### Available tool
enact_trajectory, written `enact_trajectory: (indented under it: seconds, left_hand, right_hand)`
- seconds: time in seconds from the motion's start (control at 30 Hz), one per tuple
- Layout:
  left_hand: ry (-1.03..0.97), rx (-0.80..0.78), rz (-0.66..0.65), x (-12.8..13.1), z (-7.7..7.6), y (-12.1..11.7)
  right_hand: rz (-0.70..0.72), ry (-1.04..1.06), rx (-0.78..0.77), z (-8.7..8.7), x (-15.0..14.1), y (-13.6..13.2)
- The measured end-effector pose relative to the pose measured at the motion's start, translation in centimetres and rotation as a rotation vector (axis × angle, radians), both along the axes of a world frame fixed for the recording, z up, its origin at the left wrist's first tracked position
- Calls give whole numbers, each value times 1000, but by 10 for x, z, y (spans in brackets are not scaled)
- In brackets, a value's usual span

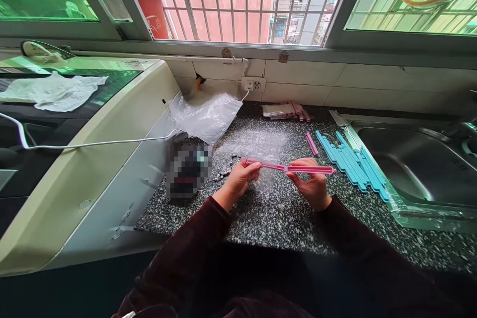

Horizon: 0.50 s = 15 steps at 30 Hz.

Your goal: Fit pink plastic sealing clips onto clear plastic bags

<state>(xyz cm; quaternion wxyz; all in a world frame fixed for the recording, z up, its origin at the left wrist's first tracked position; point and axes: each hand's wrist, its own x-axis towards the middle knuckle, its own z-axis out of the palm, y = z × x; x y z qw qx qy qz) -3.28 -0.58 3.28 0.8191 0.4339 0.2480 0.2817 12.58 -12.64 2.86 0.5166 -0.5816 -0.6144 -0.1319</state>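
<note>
Between my two hands a pink bag sealing clip (pixel 275 165) is unfolded into a long straight strip, hinged near its middle. My left hand (pixel 242 179) pinches its left part between thumb and fingers. Around its right part my right hand (pixel 311 186) is closed, thumb below and fingers behind. Under the clip lies a clear plastic bag (pixel 265 181) on the speckled counter. Several blue sealing clips (pixel 350 161) lie side by side to the right of my right hand. A single pink clip (pixel 312 143) rests beyond that hand.
A steel sink (pixel 421 159) is at the right. Packs of pink clips (pixel 285 110) lie by the wall. A crumpled plastic bag (pixel 208 114) and a blurred dark object (pixel 188 171) are at the left, beside a pale appliance (pixel 122 134). A white cable (pixel 93 144) crosses it.
</note>
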Motion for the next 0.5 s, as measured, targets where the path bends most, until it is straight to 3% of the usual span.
enact_trajectory:
  seconds: [0.5]
  left_hand:
    - [27,77,22,1,-4,1]
  right_hand:
    - [-30,-48,74,7,0,-7]
